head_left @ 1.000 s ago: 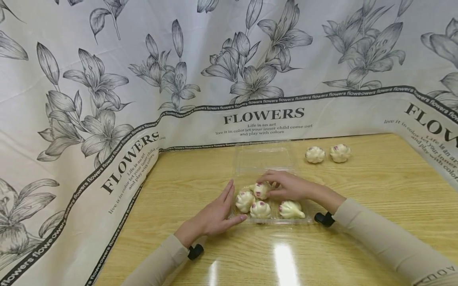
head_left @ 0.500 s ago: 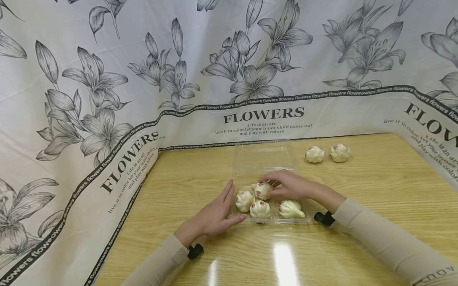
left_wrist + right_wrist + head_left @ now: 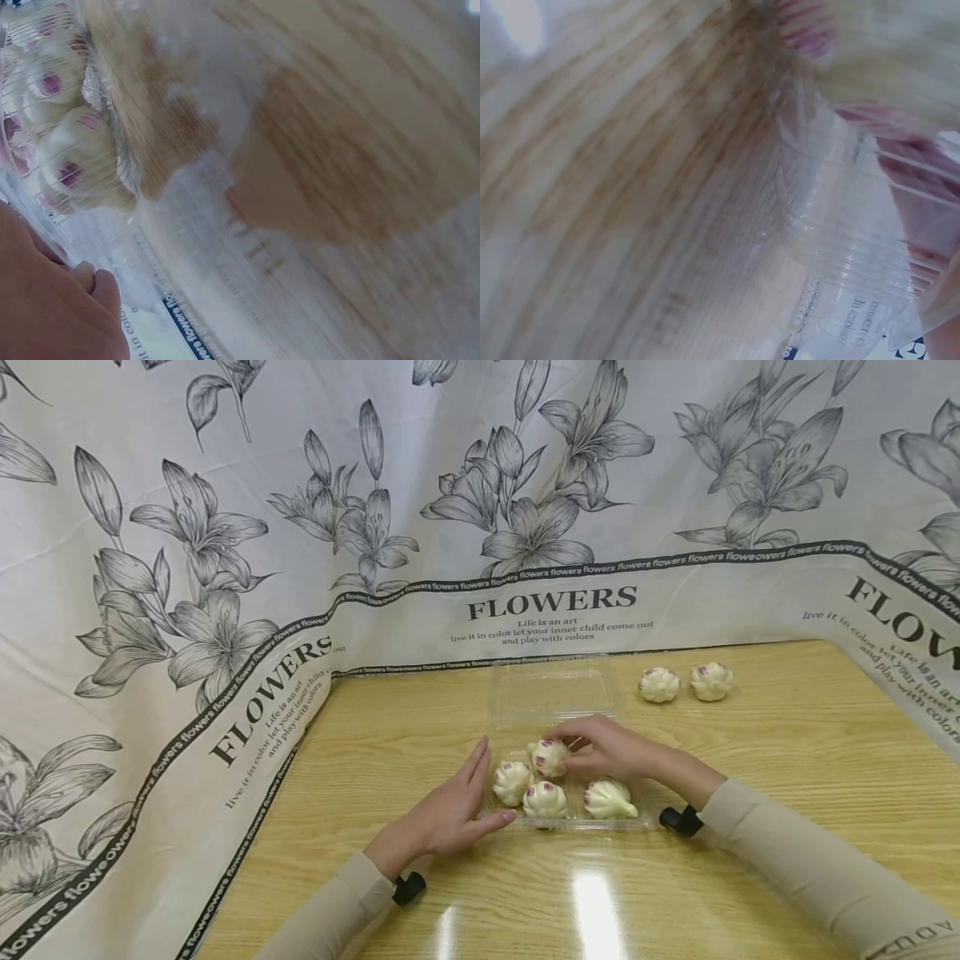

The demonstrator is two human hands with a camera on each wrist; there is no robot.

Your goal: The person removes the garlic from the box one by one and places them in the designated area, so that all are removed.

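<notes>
1. The right hand [image 3: 607,750] has its thumb and fingers bent around one garlic bulb [image 3: 550,758], at the rear part of the clear plastic box [image 3: 573,823]. Such a grip from the side probably serves to guide the round bulb beside its neighbours; whether it bears on the box floor, I cannot tell.
2. The left hand [image 3: 446,814] is spread, with fingers straight along the left side of the box and thumb at the front edge. It grasps no bulb; I judge that it steadies the light box.
3. Inside the box, a left bulb [image 3: 513,782] and a front bulb [image 3: 545,800] sit close together, while a tilted bulb [image 3: 610,799] lies on its side at the right, perhaps because its long stem prevents standing.
4. The transparent lid [image 3: 553,689] lies open behind, which leaves the top accessible. Two bulbs [image 3: 712,682] rest outside, at the far right.
5. The wooden desk [image 3: 405,718] is glossy and reflects a lamp. White cloth [image 3: 405,635] with grey flowers encloses it behind and at the sides.
</notes>
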